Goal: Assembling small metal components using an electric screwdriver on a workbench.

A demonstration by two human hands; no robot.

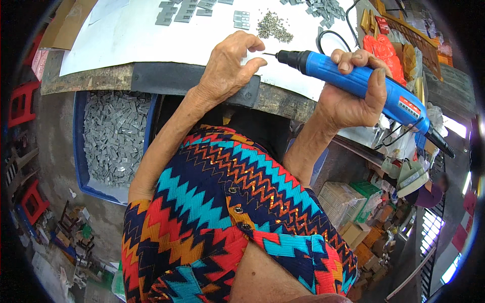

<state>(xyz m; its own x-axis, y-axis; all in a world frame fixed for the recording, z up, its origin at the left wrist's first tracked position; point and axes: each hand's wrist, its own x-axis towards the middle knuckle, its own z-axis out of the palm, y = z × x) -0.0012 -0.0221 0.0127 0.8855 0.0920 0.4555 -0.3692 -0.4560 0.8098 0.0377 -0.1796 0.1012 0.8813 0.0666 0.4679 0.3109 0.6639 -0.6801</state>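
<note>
My right hand [348,103] is wrapped round a blue electric screwdriver [321,68] with a black nose and a cord at its tail. The tool lies nearly level above the table, its thin bit [270,54] aimed left. Facing that bit is my left hand [225,65], thumb and index finger curved and apart, the bit's tip close to the gap between them. I see nothing clearly held there. Just beyond lies a loose pile of small brass-coloured screws [274,28]. Several grey flat plastic pieces [241,19] sit in a short column left of the pile.
More grey pieces lie in rows [184,10] and in a heap [326,11] on the white-covered table [116,43]. A blue bin [78,144] full of grey pieces stands below at left. A black cable [333,33] and a red plastic bag [384,55] are at right.
</note>
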